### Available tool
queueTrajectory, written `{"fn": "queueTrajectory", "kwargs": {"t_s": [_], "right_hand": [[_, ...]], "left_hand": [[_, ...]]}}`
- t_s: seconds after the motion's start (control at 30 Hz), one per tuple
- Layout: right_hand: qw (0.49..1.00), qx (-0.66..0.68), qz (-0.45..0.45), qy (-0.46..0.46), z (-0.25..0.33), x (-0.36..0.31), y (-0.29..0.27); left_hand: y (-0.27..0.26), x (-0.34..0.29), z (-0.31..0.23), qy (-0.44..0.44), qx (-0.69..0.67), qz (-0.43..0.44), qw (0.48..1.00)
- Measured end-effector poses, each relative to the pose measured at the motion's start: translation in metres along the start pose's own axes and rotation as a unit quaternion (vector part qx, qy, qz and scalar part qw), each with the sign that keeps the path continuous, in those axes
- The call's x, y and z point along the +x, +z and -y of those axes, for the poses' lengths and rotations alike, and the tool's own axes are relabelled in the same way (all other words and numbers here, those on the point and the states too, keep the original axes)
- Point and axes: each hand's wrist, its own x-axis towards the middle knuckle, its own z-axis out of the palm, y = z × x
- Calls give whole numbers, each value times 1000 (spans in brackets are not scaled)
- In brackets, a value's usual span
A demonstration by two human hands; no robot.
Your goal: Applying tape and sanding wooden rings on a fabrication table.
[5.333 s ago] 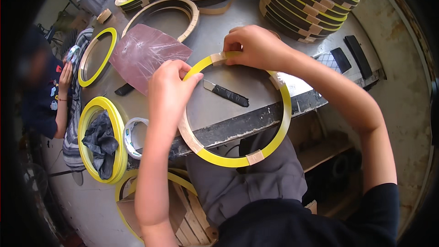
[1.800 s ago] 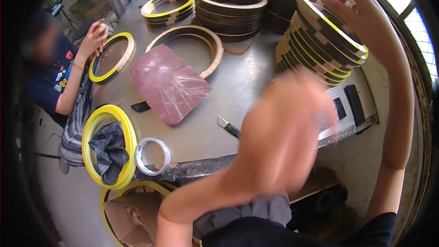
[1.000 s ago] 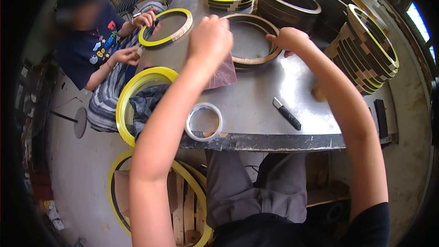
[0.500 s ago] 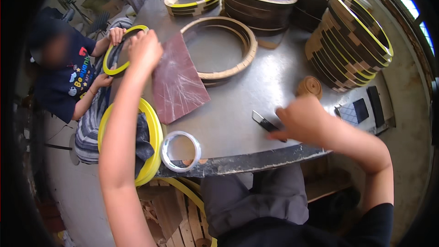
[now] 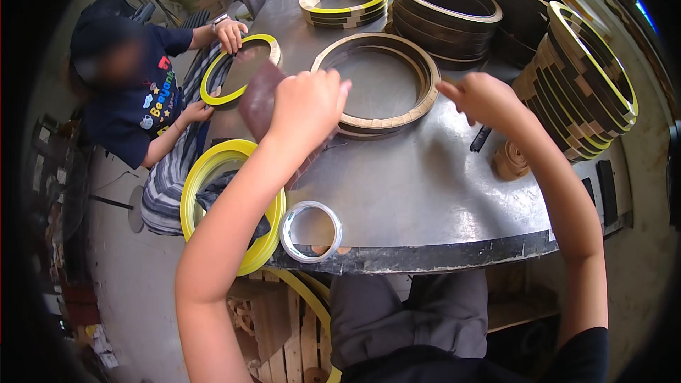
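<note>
My left hand (image 5: 309, 105) is closed over a thin dark red sheet (image 5: 259, 98) at the left side of a large tan-and-black ring (image 5: 420, 108). The hand hides much of the sheet, and its fingertips are out of sight. My right hand (image 5: 489, 101) is at the ring's right edge, its index finger and thumb reaching toward the rim. Below that hand the black handle of a utility knife (image 5: 480, 139) sticks out. Its blade is hidden. The knife seems to be held by the lower fingers. A brown coiled strip (image 5: 510, 161) sits under my right forearm.
A white tape roll (image 5: 333, 216) lies by the table's near edge. Yellow rings (image 5: 245, 269) stand at the left edge. Tall ring stacks (image 5: 578, 92) rise at right, with more rings (image 5: 447, 35) behind. At left, a co-worker holds a yellow ring (image 5: 206, 84).
My left hand has moved right, from beside the co-worker's ring to the sheet, which has shifted. My right hand has moved away from me to the large ring, the knife with it.
</note>
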Motion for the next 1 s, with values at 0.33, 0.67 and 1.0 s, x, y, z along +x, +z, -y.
{"fn": "queueTrajectory", "kwargs": {"t_s": [0.33, 0.67, 1.0], "right_hand": [[995, 65, 60, 40, 8, 56, 12], [995, -46, -93, 10, 0, -25, -72], [993, -93, -35, 68, -67, -220, -55]], "left_hand": [[55, 76, 34, -303, 99, 182, 930], [11, 82, 8, -278, 2, 10, 961], [-114, -33, -125, -118, -162, 94, 975]]}}
